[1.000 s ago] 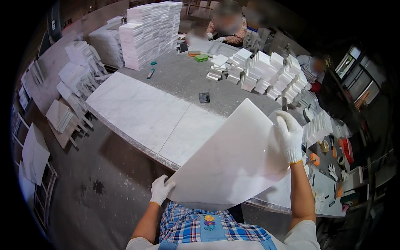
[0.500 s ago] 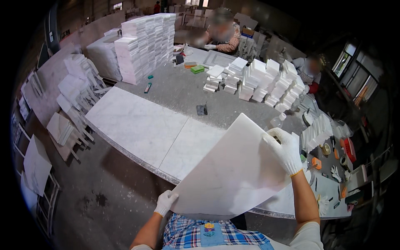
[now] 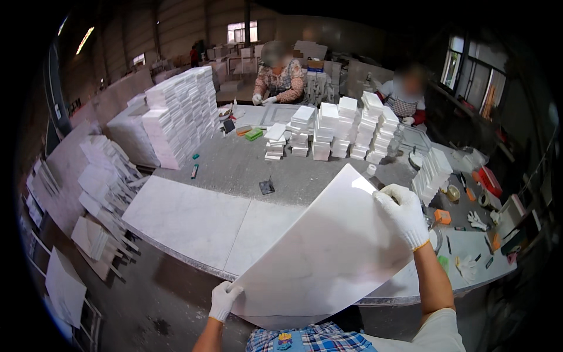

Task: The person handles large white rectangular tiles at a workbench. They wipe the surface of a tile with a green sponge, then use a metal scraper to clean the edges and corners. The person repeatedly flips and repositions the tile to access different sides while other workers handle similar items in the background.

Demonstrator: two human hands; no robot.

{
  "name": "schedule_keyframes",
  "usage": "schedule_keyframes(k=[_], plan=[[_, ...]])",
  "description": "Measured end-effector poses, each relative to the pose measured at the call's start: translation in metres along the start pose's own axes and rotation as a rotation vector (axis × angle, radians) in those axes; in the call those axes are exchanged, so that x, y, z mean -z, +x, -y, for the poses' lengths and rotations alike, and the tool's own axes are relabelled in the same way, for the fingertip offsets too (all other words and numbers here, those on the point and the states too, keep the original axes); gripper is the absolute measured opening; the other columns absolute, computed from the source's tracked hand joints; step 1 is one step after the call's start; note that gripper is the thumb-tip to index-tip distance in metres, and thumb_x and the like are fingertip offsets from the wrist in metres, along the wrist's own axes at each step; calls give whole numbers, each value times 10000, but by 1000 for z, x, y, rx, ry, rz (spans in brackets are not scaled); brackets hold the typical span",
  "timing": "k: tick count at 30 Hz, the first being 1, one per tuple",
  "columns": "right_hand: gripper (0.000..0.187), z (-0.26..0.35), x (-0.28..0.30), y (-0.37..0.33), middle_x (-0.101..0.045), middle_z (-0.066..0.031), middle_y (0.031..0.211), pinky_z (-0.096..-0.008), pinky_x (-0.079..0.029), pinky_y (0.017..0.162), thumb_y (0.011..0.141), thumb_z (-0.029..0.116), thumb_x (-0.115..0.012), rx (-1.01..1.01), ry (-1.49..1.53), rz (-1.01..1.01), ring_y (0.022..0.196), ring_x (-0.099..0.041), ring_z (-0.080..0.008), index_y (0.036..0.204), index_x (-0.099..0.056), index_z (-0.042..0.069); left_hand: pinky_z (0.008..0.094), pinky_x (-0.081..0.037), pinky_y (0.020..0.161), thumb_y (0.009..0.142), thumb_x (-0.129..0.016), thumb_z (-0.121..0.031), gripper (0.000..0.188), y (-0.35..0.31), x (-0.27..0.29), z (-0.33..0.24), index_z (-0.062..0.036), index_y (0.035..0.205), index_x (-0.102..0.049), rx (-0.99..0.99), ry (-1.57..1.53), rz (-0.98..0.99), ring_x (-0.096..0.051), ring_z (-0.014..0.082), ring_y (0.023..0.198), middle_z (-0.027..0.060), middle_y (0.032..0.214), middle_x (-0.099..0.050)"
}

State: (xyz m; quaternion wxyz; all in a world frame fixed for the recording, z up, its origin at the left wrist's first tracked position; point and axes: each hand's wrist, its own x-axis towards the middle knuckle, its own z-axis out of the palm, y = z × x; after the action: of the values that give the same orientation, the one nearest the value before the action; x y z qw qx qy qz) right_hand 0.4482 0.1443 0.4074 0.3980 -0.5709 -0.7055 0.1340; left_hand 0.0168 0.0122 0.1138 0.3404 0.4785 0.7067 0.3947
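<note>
A large, thin white stone slab [image 3: 328,252], polished and faintly veined, is held tilted in front of my body. My right hand [image 3: 404,216], in a white knit glove, grips its right edge near the upper corner. At the lower left corner, my gloved left hand [image 3: 224,300] pinches the slab's edge. Beneath and beyond it lie flat pale stone panels [image 3: 182,217] along the near side of the worktable, with a thin seam between them. The slab hides part of the table behind it.
Tall stacks of white tiles [image 3: 179,114] stand at the back left, shorter stacks [image 3: 325,126] farther right. A green sponge [image 3: 254,134], a dark square piece [image 3: 267,186] and an orange box [image 3: 443,216] lie on the table. Two co-workers are across it. Slabs on racks [image 3: 105,188] stand left.
The view has tilted up, showing more of the far room. Both hands still hold the slab, whose face now catches a bright reflection near its upper corner. The co-worker at the back sits more upright.
</note>
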Motion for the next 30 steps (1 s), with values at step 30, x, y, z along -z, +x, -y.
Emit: schedule_keyframes(k=[30], plan=[[484, -127, -93, -68, -713, -178, 856, -384, -499, 712, 887, 501, -611, -446, 145, 131, 804, -685, -302, 915, -730, 32, 331, -407, 547, 772, -762, -427, 436, 67, 81, 24, 0, 756, -677, 90, 373, 237, -475, 98, 596, 17, 631, -563]])
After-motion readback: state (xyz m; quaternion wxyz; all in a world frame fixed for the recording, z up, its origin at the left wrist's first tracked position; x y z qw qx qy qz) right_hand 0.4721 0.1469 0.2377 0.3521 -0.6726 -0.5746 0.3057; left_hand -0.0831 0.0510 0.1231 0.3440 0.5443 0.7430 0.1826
